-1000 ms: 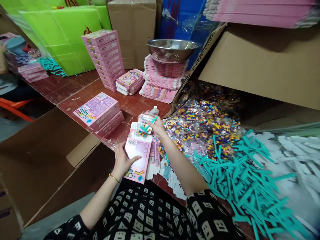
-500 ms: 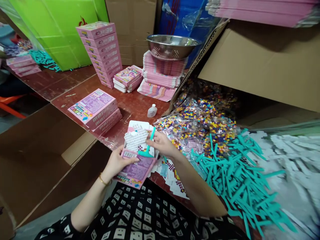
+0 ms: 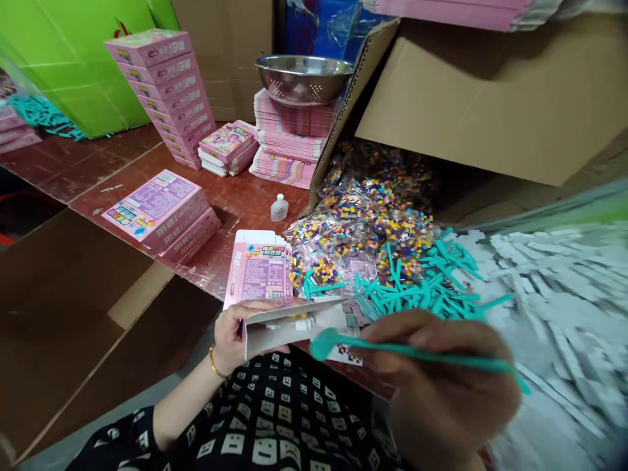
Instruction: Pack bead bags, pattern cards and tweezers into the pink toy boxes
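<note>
My left hand [image 3: 230, 337] grips a small pink box [image 3: 289, 322] held open on its side, its white inside showing above my lap. My right hand [image 3: 451, 379] is close to the camera and blurred; it pinches a long teal plastic tool [image 3: 412, 352] whose rounded end points at the box's open mouth. A flat pink box blank [image 3: 259, 268] lies on the red-brown table [image 3: 230, 196] just beyond the held box.
Clear bags of coloured beads [image 3: 373, 222] spill from a big cardboard carton [image 3: 490, 98]. Teal tools [image 3: 422, 281] and white pegboards [image 3: 549, 281] are heaped at right. Filled pink boxes [image 3: 157, 212] and a tall stack [image 3: 164, 85] stand at left, a steel bowl [image 3: 304, 75] behind, a small white bottle [image 3: 279, 208] nearby.
My left hand has lifted the box off the table and turned it open-side right. My right hand pulled back toward the camera with a teal tool. The view shifted right.
</note>
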A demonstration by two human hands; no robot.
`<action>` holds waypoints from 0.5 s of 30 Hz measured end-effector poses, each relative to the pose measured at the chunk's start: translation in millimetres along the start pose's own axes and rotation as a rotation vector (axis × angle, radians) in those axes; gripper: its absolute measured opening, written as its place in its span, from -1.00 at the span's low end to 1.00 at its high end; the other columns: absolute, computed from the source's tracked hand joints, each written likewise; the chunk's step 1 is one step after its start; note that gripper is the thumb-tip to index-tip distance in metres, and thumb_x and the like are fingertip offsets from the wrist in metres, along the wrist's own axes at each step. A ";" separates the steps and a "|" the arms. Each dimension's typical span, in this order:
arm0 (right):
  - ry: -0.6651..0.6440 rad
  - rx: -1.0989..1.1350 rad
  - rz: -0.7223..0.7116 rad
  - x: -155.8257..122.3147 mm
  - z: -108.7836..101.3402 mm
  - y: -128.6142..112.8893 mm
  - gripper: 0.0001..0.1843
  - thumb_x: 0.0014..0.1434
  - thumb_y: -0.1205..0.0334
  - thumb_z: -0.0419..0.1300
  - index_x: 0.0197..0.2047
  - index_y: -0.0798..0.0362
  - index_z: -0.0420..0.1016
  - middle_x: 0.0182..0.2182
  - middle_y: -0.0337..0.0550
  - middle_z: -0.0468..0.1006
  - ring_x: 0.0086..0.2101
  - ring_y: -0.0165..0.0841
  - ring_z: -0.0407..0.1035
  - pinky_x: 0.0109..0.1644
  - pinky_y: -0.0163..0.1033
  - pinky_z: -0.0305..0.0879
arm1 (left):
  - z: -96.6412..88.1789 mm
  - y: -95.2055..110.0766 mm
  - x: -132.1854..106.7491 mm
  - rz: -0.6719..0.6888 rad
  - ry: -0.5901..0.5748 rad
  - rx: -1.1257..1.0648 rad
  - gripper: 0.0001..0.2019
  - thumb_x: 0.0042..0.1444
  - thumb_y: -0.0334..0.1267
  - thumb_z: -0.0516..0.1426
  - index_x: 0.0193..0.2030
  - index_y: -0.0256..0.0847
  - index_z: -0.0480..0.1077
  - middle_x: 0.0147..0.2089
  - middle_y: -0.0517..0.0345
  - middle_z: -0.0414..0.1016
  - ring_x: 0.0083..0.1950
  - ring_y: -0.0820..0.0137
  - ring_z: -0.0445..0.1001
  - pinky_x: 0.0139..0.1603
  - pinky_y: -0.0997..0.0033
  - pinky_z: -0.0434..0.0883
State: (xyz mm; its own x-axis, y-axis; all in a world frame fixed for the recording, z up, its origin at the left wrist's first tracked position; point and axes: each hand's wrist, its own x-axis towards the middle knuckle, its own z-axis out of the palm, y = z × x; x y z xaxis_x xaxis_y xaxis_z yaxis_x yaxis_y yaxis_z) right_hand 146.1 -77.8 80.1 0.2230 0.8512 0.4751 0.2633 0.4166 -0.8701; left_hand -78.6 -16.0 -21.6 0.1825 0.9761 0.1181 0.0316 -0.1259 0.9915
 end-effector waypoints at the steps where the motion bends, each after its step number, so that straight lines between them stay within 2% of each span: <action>1: -0.096 -0.003 -0.011 -4.2 6.9 -2.8 -0.62 0.18 0.37 0.28 0.00 -0.23 0.39 -0.30 -0.27 0.61 -0.34 -0.35 0.54 -0.34 -0.26 0.52 | 3.2 1.5 -1.0 0.000 -0.027 -0.034 -0.51 -0.44 0.00 0.50 -0.47 -0.10 0.35 -0.30 0.04 0.62 -0.22 0.07 0.58 -0.15 0.09 0.52; 4: -0.403 -0.108 -0.005 -8.0 25.7 -1.7 -0.74 0.17 0.27 0.32 -0.07 -0.16 0.45 -0.25 -0.26 0.65 -0.27 -0.34 0.57 -0.19 -0.24 0.54 | 12.1 3.6 -2.6 0.013 -0.061 -0.082 -0.49 -0.39 0.12 0.46 -0.49 -0.12 0.35 -0.32 0.01 0.61 -0.25 0.06 0.59 -0.15 0.06 0.51; 5: -0.458 -0.168 -0.002 -7.9 28.4 0.3 -0.73 0.18 0.21 0.31 -0.04 -0.15 0.46 -0.22 -0.24 0.65 -0.23 -0.33 0.57 -0.15 -0.22 0.54 | 14.3 3.0 -3.2 0.012 -0.057 -0.070 -0.49 -0.38 0.15 0.45 -0.49 -0.12 0.36 -0.34 0.02 0.60 -0.28 0.09 0.58 -0.17 0.08 0.51; 6: -0.460 -0.218 -0.015 -8.0 28.5 2.2 -0.69 0.19 0.19 0.30 0.01 -0.14 0.44 -0.18 -0.21 0.65 -0.19 -0.31 0.56 -0.10 -0.20 0.53 | 16.0 1.8 -3.9 0.010 -0.032 -0.046 -0.49 -0.39 0.15 0.45 -0.48 -0.12 0.37 -0.37 0.05 0.58 -0.32 0.13 0.56 -0.21 0.12 0.50; 8: -0.358 -0.280 -0.096 -10.5 21.6 5.6 -0.56 0.19 0.27 0.29 0.13 -0.15 0.39 -0.09 -0.17 0.63 -0.11 -0.30 0.54 -0.04 -0.16 0.52 | 17.8 -0.9 -5.4 0.013 0.044 0.025 -0.48 -0.42 0.11 0.48 -0.43 -0.12 0.39 -0.42 0.13 0.53 -0.39 0.23 0.51 -0.28 0.22 0.46; 11: -0.115 -0.327 -0.230 -20.4 3.6 12.0 -0.44 0.14 0.47 0.27 0.17 -0.17 0.39 -0.04 -0.17 0.60 -0.06 -0.28 0.51 0.00 -0.11 0.50 | 17.9 -2.1 -6.3 0.038 0.132 0.075 -0.42 -0.49 0.10 0.50 -0.42 -0.14 0.37 -0.48 0.24 0.44 -0.46 0.34 0.40 -0.39 0.36 0.39; 13: 0.028 -0.339 -0.242 -28.4 -3.9 18.9 -0.42 0.11 0.42 0.29 0.18 -0.18 0.39 0.04 -0.13 0.54 0.00 -0.21 0.46 0.06 -0.01 0.47 | 17.5 0.3 -7.0 0.013 0.146 0.079 -0.43 -0.41 0.15 0.47 -0.40 -0.15 0.36 -0.48 0.28 0.39 -0.47 0.39 0.36 -0.43 0.42 0.36; 15: 0.055 -0.346 -0.186 -34.3 -4.6 28.8 -0.40 0.11 0.28 0.32 0.22 -0.14 0.35 0.11 -0.05 0.47 0.08 -0.13 0.39 0.12 0.09 0.42 | 17.1 3.6 -8.4 -0.034 0.144 0.089 -0.46 -0.27 0.14 0.43 -0.28 -0.15 0.39 -0.39 0.27 0.42 -0.42 0.40 0.38 -0.39 0.46 0.37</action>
State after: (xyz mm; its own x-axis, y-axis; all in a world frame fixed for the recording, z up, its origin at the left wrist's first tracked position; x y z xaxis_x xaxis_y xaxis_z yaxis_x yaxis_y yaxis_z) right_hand 150.4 -96.5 39.3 0.1891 0.7489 0.6351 0.6026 0.4222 -0.6772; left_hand -63.2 -27.6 -20.0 0.0378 0.9946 0.0969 0.1237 -0.1009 0.9872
